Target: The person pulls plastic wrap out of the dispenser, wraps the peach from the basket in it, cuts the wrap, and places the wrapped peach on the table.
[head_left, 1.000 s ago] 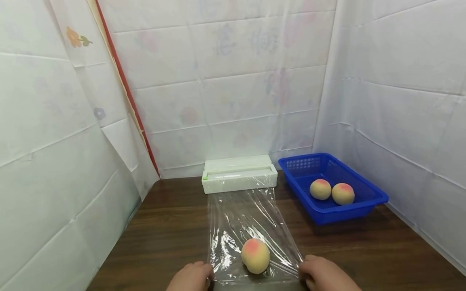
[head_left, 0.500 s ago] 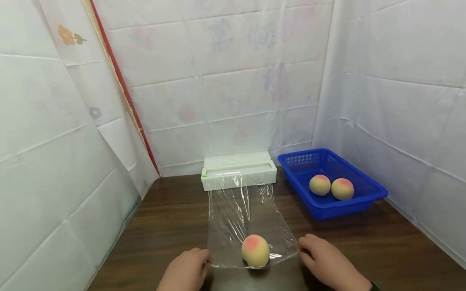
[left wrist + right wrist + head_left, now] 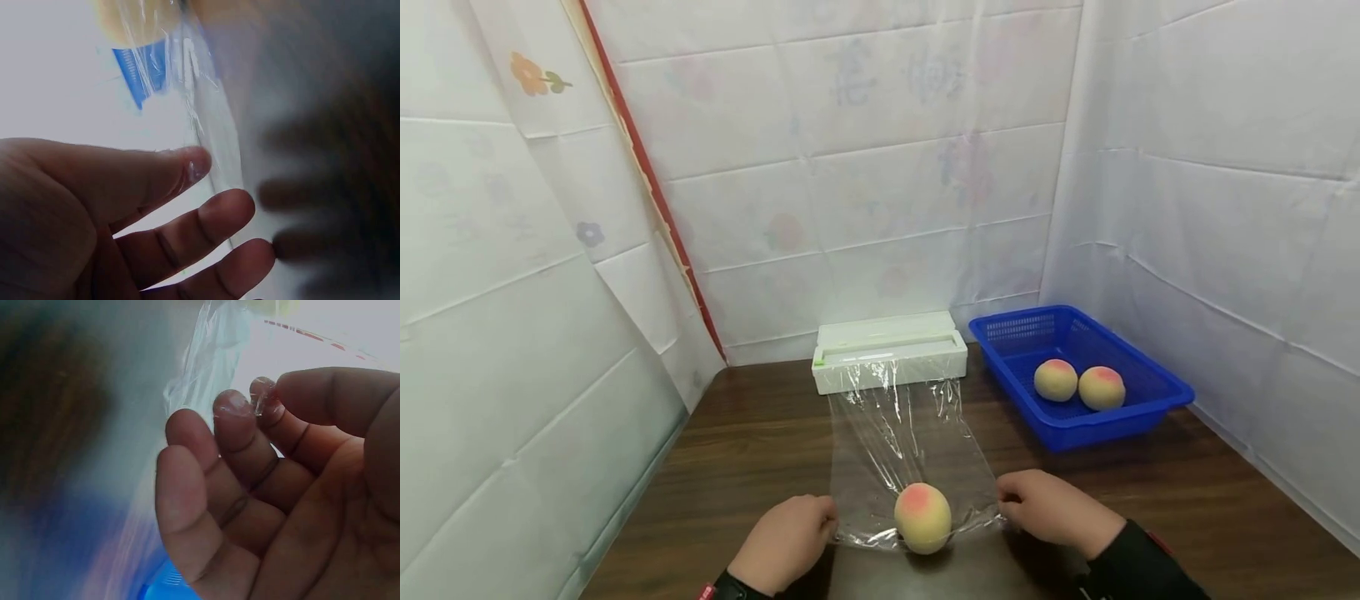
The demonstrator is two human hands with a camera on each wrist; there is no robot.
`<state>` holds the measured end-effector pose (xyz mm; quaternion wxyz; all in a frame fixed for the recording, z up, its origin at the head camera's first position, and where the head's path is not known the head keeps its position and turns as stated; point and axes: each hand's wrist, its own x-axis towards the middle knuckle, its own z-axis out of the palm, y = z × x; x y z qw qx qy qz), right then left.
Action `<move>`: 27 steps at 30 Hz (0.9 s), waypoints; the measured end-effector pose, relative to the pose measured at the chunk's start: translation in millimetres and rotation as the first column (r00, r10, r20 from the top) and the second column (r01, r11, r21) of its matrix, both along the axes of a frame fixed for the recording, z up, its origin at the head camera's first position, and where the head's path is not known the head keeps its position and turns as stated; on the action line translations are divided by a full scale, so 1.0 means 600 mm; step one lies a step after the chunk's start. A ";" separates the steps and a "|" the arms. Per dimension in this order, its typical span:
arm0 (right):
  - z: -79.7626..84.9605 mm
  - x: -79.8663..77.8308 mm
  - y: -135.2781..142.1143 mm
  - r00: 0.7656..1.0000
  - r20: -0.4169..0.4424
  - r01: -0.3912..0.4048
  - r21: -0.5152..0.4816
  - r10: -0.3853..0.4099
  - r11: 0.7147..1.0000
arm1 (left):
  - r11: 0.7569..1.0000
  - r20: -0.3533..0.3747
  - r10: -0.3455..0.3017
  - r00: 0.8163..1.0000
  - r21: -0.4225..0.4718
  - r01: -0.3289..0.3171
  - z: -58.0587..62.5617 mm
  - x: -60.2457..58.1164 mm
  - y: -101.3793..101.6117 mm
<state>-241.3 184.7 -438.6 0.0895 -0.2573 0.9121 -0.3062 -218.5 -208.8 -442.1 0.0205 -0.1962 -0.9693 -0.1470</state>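
A sheet of clear cling film (image 3: 868, 475) stretches from a white cling film box (image 3: 891, 371) toward the front of the table. My left hand (image 3: 790, 537) pinches its front left corner; in the left wrist view, film wraps over the thumb (image 3: 197, 164). At the front right corner my right hand (image 3: 1052, 507) pinches the film, bunched between thumb and fingertips (image 3: 234, 415) in the right wrist view. Between the hands a yellow peach (image 3: 922, 518) with a pink top sits at the film's front edge, and the edge runs across its lower part.
Back right on the dark wooden table (image 3: 745, 450) stands a blue plastic basket (image 3: 1105, 425) holding two more peaches (image 3: 1078, 385). White sheeting (image 3: 865, 192) walls off the back and both sides.
Both hands have moved forward, away from the table's front, still pinching the film. Its front edge has drawn back from in front of the peach to the peach's lower part.
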 end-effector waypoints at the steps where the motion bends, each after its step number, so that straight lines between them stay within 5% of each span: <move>1: 0.001 -0.002 -0.002 1.000 0.013 -0.003 0.003 0.003 1.000 | 1.000 0.031 0.002 1.000 0.004 -0.002 -0.001 -0.003 0.000; 4: 0.003 -0.001 -0.008 1.000 0.016 0.018 0.015 -0.018 1.000 | 1.000 0.074 0.013 0.997 0.011 -0.014 0.000 -0.003 -0.001; 8: 0.016 0.021 -0.024 0.978 -0.150 0.143 -0.002 -0.142 0.990 | 0.998 -0.016 0.066 0.998 0.013 -0.065 0.023 0.017 0.002; 11: 0.026 0.041 -0.055 0.902 -0.411 0.131 -0.020 -0.128 0.991 | 0.997 -0.193 0.079 0.978 0.031 -0.075 0.049 0.028 0.018; 14: 0.033 0.051 -0.094 0.794 -0.607 0.026 0.088 0.034 0.996 | 0.999 -0.319 -0.013 0.948 0.032 0.025 0.067 0.024 0.051; 16: 0.033 0.052 -0.116 0.761 -0.632 -0.028 0.194 0.147 0.981 | 0.993 -0.314 -0.110 0.943 0.011 0.120 0.070 0.017 0.077; 20: 0.024 0.044 -0.135 0.783 -0.568 -0.045 0.356 0.254 0.934 | 0.963 -0.197 -0.257 0.946 -0.130 0.235 0.053 0.004 0.119; 22: 0.015 0.038 -0.135 0.773 -0.573 -0.041 0.384 0.273 0.922 | 0.944 -0.172 -0.296 0.940 -0.200 0.261 0.037 -0.001 0.131; 27: -0.013 0.029 -0.135 0.701 -0.640 -0.072 0.374 0.314 0.924 | 0.922 -0.206 -0.344 0.916 -0.257 0.288 0.005 -0.005 0.138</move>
